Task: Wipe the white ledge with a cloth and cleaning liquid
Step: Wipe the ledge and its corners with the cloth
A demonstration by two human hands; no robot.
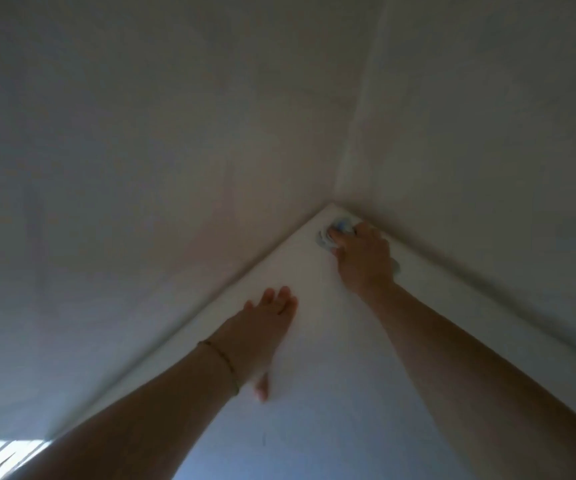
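At the corner of the white ledge (314, 271), right hand (362, 258) grips cloth (340, 225), left hand (266, 327) flat; press firmly into seam.

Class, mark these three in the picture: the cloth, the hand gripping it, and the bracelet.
cloth (324, 241): head view, crumpled folds beside the fingertips.
right hand (362, 259): head view, back of the hand.
bracelet (226, 362): head view, chain across the wrist.

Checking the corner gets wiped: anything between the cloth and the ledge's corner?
Nothing visible. The cloth, gripped by the right hand, sits just short of the corner on bare ledge; the left hand rests behind.
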